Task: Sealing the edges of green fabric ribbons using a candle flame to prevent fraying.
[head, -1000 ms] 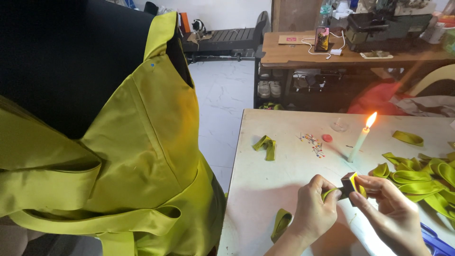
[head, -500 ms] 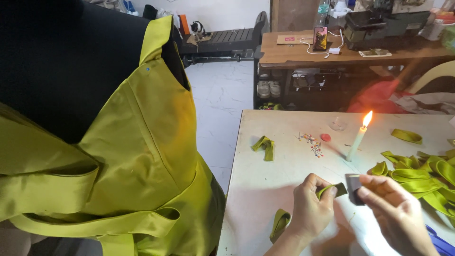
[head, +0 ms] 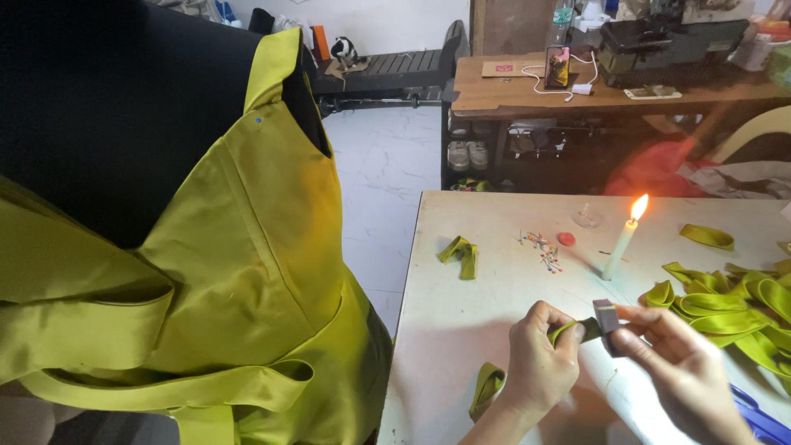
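Note:
My left hand pinches a short yellow-green fabric strip over the white table. My right hand holds a small dark grey block pressed against the end of that strip. A lit white candle stands just beyond my hands. A pile of yellow-green fabric strips lies to the right of my right hand. A looped strip lies near my left wrist, another farther back.
A yellow-green dress on a black dress form fills the left. Coloured pins and a red disc lie near the candle. A wooden desk with a phone stands behind. A blue object sits at the lower right.
My hands have come down from the candle flame toward the table. The small glow at the strip's end is gone, and the grey block now presses on it.

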